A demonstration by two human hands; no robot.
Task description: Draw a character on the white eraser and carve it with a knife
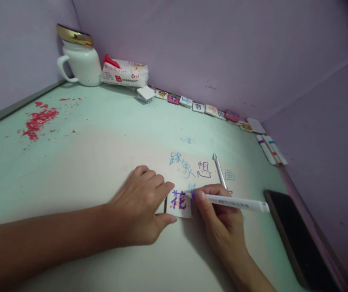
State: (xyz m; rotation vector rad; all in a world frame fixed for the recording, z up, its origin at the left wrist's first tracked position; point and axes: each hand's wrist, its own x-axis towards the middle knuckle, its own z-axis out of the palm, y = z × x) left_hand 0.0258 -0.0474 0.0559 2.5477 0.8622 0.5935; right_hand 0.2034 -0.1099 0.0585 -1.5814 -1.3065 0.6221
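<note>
My left hand (pixel 141 205) pinches a small white card (pixel 180 205) against the pale green tabletop (pixel 101 146), thumb under and fingers over its left edge. The card bears a purple and pink character. My right hand (pixel 219 219) grips a white marker pen (pixel 237 202), its purple tip touching the card's upper right corner. Several characters in blue and purple ink (pixel 192 166) are written straight on the tabletop just beyond the card. Another white pen (pixel 220 170) lies beside them.
A white mug with a gold lid (pixel 81 61) and a tissue pack (pixel 125 73) stand in the far left corner. A row of small character cards (pixel 198 106) lines the back wall. Two markers (pixel 271 149) lie at right. A dark phone (pixel 295 235) lies near right. Red stains (pixel 38 121) mark the left.
</note>
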